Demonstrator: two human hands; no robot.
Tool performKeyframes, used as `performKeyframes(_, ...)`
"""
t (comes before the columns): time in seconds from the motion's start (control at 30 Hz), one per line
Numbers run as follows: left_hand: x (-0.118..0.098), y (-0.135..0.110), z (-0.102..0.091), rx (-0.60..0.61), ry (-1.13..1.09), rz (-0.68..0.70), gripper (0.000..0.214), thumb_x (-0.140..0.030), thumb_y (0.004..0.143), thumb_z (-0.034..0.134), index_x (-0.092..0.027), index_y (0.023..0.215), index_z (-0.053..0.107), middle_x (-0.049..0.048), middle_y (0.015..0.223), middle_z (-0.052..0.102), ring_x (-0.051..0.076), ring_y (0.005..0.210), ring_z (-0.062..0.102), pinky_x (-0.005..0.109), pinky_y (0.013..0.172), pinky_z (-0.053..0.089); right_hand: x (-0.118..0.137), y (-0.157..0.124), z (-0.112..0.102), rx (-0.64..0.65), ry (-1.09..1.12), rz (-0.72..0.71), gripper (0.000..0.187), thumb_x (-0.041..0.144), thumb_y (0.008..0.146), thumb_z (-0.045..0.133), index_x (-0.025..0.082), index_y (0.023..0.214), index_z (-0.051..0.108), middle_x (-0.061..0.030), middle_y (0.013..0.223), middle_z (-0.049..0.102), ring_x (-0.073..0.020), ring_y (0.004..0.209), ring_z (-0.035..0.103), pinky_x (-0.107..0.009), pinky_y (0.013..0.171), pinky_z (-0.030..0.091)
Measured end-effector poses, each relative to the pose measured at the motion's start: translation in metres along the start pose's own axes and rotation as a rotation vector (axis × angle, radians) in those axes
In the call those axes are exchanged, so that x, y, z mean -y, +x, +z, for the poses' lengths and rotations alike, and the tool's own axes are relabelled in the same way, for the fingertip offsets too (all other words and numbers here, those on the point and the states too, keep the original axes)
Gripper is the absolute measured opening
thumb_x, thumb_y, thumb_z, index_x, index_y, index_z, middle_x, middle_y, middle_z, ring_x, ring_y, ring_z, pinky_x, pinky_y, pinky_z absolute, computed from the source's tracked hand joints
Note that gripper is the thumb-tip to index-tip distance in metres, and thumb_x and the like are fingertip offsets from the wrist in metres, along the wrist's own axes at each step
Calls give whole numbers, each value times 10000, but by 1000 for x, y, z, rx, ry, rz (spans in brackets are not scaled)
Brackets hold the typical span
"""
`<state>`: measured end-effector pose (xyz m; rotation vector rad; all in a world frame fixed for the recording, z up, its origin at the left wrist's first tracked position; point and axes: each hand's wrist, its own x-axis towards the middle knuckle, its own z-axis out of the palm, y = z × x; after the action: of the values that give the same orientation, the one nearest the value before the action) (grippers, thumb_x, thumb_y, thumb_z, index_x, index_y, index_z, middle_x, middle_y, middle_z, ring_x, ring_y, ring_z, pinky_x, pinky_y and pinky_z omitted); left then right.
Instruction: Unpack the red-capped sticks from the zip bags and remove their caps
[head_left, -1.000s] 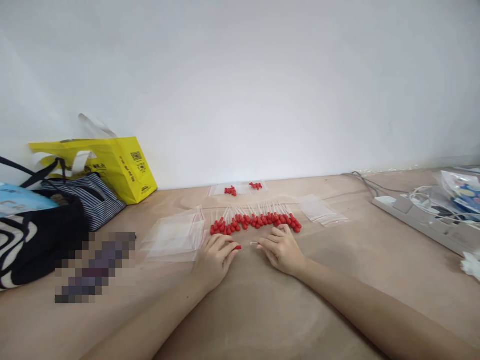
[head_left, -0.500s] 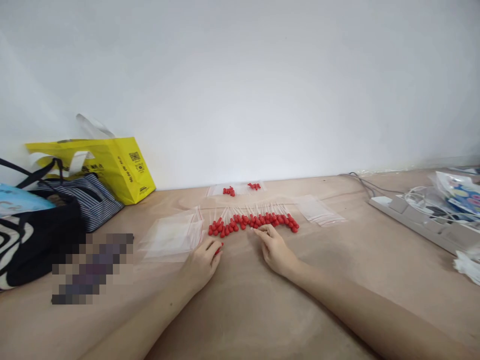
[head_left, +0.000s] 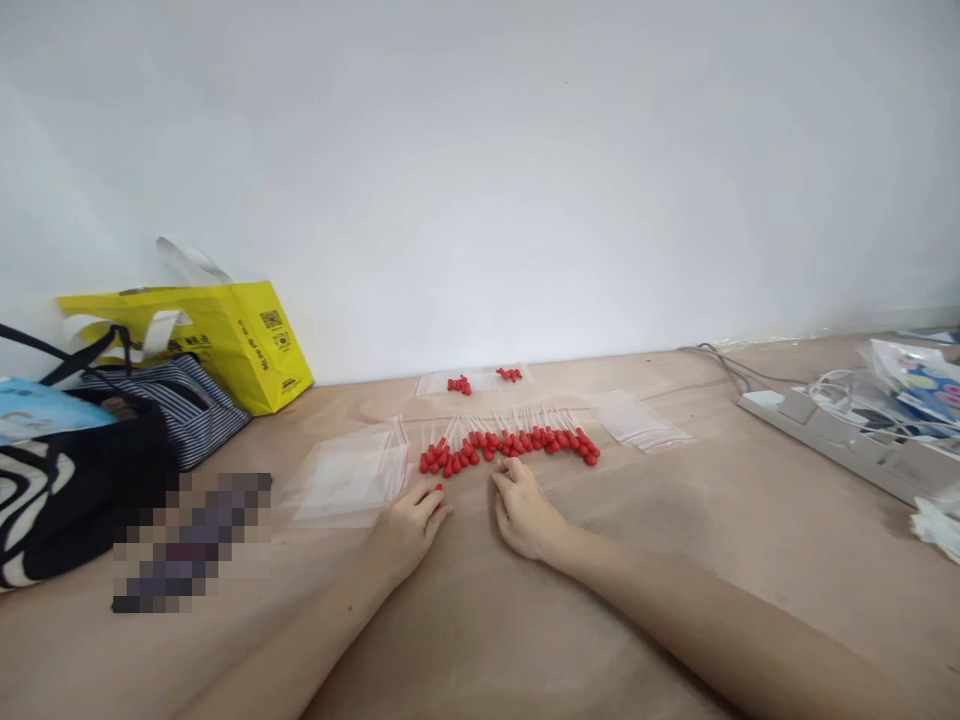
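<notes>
A row of several red-headed white sticks lies on the table in front of my hands, their drop-shaped heads toward me. My left hand is closed at the row's near left, with a bit of a red-headed stick showing between its fingers; the rest of it is hidden. To the right, my right hand rests with its fingers curled and fingertips together just short of the row's middle. Whatever those fingertips hold, if anything, is too small to make out.
Clear zip bags lie left and right of the row. Behind it, another bag holds two red clusters. Yellow and black bags stand at left. At right are a power strip and cables.
My right hand has shifted slightly left and toward me, its fingers curling in more. My left hand has stayed nearly in place, still around the red-headed stick. The camera view has shifted slightly.
</notes>
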<state>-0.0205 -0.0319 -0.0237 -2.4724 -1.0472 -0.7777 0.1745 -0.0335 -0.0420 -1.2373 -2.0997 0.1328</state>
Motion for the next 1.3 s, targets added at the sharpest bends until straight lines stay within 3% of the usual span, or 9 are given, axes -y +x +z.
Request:
performKeyframes(0.17, 5, 17, -13, -4, -14, -159, 245, -282, 836, 397, -165, 794, 607, 58, 776, 612, 173, 753, 565, 286, 713, 453, -1, 1, -10, -50, 116, 25, 184, 64, 740, 407, 133, 858, 531, -107, 937, 440, -183, 891, 456, -335, 804, 429)
performKeyframes(0.33, 28, 60, -12, 250, 47, -568, 228, -330, 761, 448, -197, 745, 632, 45, 826, 634, 201, 874, 546, 286, 790, 406, -15, -2, -27, -139, 147, 15, 201, 94, 762, 397, 159, 872, 552, -80, 893, 451, -167, 833, 482, -325, 745, 447)
performKeyframes(0.5, 43, 92, 8, 405, 62, -715, 271, -388, 688, 480, -204, 553, 626, 42, 589, 634, 210, 689, 591, 268, 589, 421, -29, -11, -38, -220, 125, -13, 150, 127, 762, 436, 176, 820, 564, -71, 867, 476, -170, 818, 492, -327, 726, 445)
performKeyframes(0.67, 45, 101, 18, 472, 110, -750, 313, -385, 646, 515, -197, 399, 556, 49, 438, 571, 208, 602, 591, 258, 532, 405, -32, -14, -36, -249, 116, -13, 144, 117, 718, 478, 183, 813, 563, -66, 867, 486, -168, 800, 500, -305, 675, 446)
performKeyframes(0.83, 42, 105, 15, 430, 184, -686, 284, -305, 647, 532, -180, 392, 523, 79, 460, 574, 246, 637, 593, 293, 539, 407, -31, -13, -36, -262, 67, -15, 147, 113, 711, 476, 182, 802, 569, -66, 870, 497, -166, 791, 500, -294, 662, 437)
performKeyframes(1.0, 22, 94, 1, 271, 259, -543, 258, -270, 785, 398, -146, 658, 585, 126, 696, 637, 264, 743, 581, 358, 639, 408, -32, -12, -42, -285, -20, -58, 146, 123, 715, 488, 186, 803, 586, -53, 814, 539, -176, 788, 489, -309, 696, 406)
performKeyframes(1.13, -8, 64, -9, 210, 226, -321, 216, -291, 828, 406, -162, 758, 564, 67, 736, 643, 218, 712, 575, 376, 734, 387, -30, -11, -52, -356, -103, -103, 246, 229, 767, 505, 180, 1000, 566, -68, 897, 577, -200, 862, 484, -350, 770, 362)
performKeyframes(1.2, -20, 49, -10, 54, 206, -70, 219, -269, 846, 404, -167, 722, 552, 35, 687, 632, 179, 662, 562, 356, 739, 383, -27, -10, -55, -352, -150, -158, 331, 296, 784, 509, 183, 1095, 527, -74, 965, 582, -204, 906, 481, -364, 807, 337)
performKeyframes(1.3, -31, 35, -7, -111, 202, 131, 215, -241, 848, 429, -169, 676, 538, 0, 619, 603, 141, 631, 542, 345, 792, 367, -22, -10, -54, -271, -207, -288, 363, 354, 793, 516, 224, 1131, 514, -55, 996, 600, -198, 948, 482, -401, 894, 264)
